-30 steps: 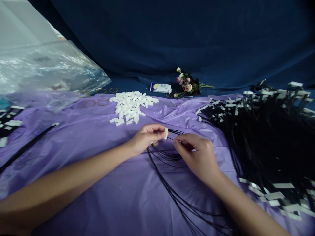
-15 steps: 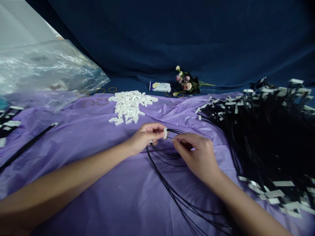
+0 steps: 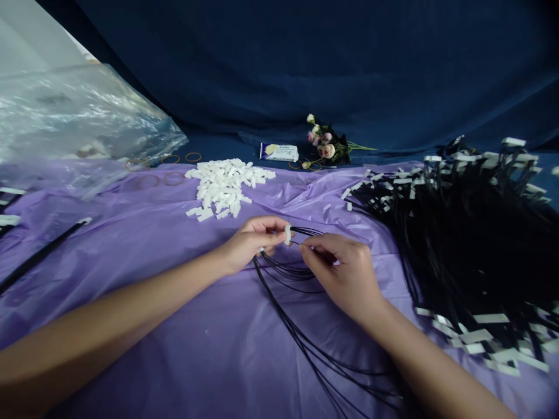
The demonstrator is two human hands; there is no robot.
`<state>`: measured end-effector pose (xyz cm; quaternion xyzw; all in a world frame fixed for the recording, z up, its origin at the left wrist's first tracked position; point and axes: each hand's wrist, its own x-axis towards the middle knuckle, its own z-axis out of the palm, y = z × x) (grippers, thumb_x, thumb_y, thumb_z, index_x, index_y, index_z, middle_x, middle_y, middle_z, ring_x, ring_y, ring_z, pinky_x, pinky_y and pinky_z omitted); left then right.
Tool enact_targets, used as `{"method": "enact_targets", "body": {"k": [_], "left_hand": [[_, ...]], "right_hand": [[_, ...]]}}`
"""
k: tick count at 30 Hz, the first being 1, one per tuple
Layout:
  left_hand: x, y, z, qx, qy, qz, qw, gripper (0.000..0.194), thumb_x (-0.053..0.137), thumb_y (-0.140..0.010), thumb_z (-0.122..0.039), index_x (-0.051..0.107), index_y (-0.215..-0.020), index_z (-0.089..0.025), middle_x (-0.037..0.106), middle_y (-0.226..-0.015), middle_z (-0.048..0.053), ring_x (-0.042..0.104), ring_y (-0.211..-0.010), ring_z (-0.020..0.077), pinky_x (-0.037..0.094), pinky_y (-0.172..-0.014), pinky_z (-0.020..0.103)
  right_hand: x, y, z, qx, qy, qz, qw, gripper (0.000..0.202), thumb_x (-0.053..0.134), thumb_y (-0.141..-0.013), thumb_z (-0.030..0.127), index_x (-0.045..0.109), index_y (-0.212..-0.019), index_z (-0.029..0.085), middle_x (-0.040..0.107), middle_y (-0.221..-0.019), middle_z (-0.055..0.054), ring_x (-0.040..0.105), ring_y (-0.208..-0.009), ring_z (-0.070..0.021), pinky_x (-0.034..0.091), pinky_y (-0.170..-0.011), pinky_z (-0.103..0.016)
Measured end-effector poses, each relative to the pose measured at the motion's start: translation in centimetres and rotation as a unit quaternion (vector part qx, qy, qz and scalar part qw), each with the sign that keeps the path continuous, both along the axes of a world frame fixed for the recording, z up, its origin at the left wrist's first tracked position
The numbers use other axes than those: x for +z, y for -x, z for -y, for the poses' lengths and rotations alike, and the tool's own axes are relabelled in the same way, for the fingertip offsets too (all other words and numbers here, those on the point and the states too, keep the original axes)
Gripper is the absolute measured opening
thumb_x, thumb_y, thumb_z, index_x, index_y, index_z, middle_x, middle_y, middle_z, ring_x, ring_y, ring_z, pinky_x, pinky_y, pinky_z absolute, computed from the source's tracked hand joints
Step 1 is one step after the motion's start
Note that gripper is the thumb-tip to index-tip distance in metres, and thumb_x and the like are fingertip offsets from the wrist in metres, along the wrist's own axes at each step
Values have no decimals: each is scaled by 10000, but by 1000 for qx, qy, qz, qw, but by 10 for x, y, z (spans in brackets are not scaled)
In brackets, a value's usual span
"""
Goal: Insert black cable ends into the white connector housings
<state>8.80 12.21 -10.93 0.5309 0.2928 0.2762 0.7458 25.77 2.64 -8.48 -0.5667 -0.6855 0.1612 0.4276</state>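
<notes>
Between the thumb and fingers of my left hand (image 3: 248,244) is a small white connector housing (image 3: 287,234), with several black wires (image 3: 305,231) running from it to the right. My right hand (image 3: 345,267) pinches one thin black wire (image 3: 295,242) close to the housing's right face; whether its tip is inside cannot be made out. Beneath my left fingers shows a second white connector end (image 3: 261,249). From it a black wire bundle (image 3: 301,337) loops under my right hand and trails toward the lower right.
A heap of white connector housings (image 3: 222,189) lies on the purple sheet (image 3: 174,314). Finished-looking black wire harnesses (image 3: 463,244) pile up at right. Behind are a small white-and-purple packet (image 3: 279,152), artificial flowers (image 3: 325,142), rubber bands (image 3: 170,159) and a clear plastic bag (image 3: 87,116).
The whole view has shifted slightly, so everything sits a little further left. Both hands keep their grips, and the right fingers stay near the housing with the wire.
</notes>
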Motion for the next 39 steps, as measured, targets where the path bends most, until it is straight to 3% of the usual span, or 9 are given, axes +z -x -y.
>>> {"method": "enact_targets", "body": {"k": [7,11,15,18,24,33,39], "left_hand": [[5,-1,-1,40,37,1,999,120,655,-760,-244,625,-816,-142,555,-639,-32,332,-404,14,210,-419,202],[4,-2,-5,84,65,7,994,107,640,-762,-224,614,-811,-132,567,-681,-11,301,-383,5,184,-415,207],[1,-2,-8,100,78,11,992,120,638,-779,-244,603,-765,-130,392,-533,-50,257,-391,16,171,-429,212],[0,-1,-10,100,80,10,992,166,620,-807,-282,582,-735,-137,266,-486,-65,224,-401,27,140,-436,219],[-2,-1,-11,120,75,-4,990,165,604,-822,-293,566,-746,-152,327,-540,-42,283,-434,34,159,-449,226],[1,-3,-7,122,75,-19,990,181,596,-824,-300,535,-725,-162,320,-507,-46,274,-423,43,142,-451,234],[3,-4,-6,114,70,-31,991,204,585,-834,-327,520,-730,-164,305,-491,-55,276,-418,42,128,-436,221]], "right_hand": [[11,-10,1,-25,41,-26,998,131,625,-830,253,676,-926,180,538,-600,40,442,-488,-63,361,-481,-194],[25,-16,6,-30,35,-63,997,97,637,-822,271,654,-838,177,527,-575,39,454,-487,-71,359,-456,-197],[32,-14,11,138,110,-43,983,105,600,-857,249,686,-821,200,635,-655,31,528,-544,-66,405,-517,-179],[23,-4,13,223,186,14,957,112,577,-865,215,685,-894,221,671,-742,36,559,-596,-69,410,-575,-190],[2,16,11,175,252,76,949,102,569,-861,244,660,-890,208,657,-749,7,561,-637,-109,371,-582,-229],[0,24,10,144,260,116,948,120,551,-841,222,666,-808,222,660,-707,18,544,-593,-104,313,-550,-230],[-1,24,10,147,249,80,954,138,508,-843,189,624,-770,199,628,-690,25,519,-588,-96,308,-549,-224]]}}
